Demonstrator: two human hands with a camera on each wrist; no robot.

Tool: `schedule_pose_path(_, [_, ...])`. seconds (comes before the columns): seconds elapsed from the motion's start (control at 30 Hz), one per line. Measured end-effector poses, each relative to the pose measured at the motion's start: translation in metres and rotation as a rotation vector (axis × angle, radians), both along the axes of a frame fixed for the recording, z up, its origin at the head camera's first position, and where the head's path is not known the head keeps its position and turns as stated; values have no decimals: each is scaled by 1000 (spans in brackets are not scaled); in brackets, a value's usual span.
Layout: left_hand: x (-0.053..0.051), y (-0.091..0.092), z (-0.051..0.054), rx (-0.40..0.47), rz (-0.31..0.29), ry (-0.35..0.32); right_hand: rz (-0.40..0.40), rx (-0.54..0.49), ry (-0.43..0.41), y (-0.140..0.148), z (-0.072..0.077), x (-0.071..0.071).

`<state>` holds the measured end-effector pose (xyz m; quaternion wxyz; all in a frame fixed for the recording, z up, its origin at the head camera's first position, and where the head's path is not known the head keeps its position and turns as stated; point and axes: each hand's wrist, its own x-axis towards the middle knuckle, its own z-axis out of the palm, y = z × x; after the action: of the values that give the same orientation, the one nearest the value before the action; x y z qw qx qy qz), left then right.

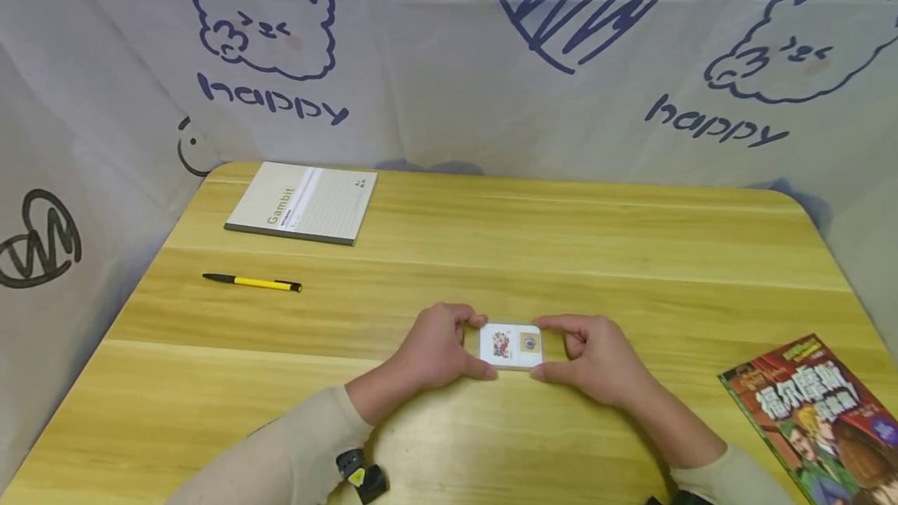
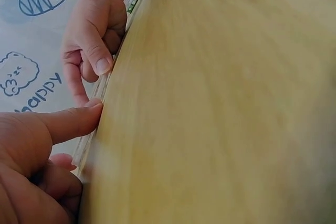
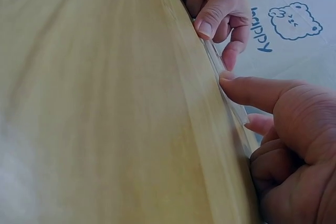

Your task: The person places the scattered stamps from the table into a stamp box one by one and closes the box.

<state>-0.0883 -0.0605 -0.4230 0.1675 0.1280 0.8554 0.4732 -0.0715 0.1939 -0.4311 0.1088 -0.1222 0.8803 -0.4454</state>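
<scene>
A small flat case with clear edges lies on or just above the table in front of me. Its white face carries a colourful little picture on the left and a tan square with a round emblem on the right. My left hand pinches the case's left end between thumb and forefinger, the thumb at the near edge. At the opposite end my right hand pinches it the same way. Both wrist views show the thin transparent side of the case edge-on, low against the wood. The remaining fingers of each hand are curled.
Back left on the wooden table lies a Gambit notebook, with a yellow and black pen nearer to me. A red illustrated book lies at the right edge. White cloth with drawings hangs behind.
</scene>
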Motion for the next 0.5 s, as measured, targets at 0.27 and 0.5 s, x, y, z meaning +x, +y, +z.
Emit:
schedule_pose_path(0.27, [-3,5,2,-25,-5,-23,-10,-9,-20,2,2,0])
schedule_pose_path(0.5, [-2,2,1,-11,9,-44,0,-19,3,1,-2,2])
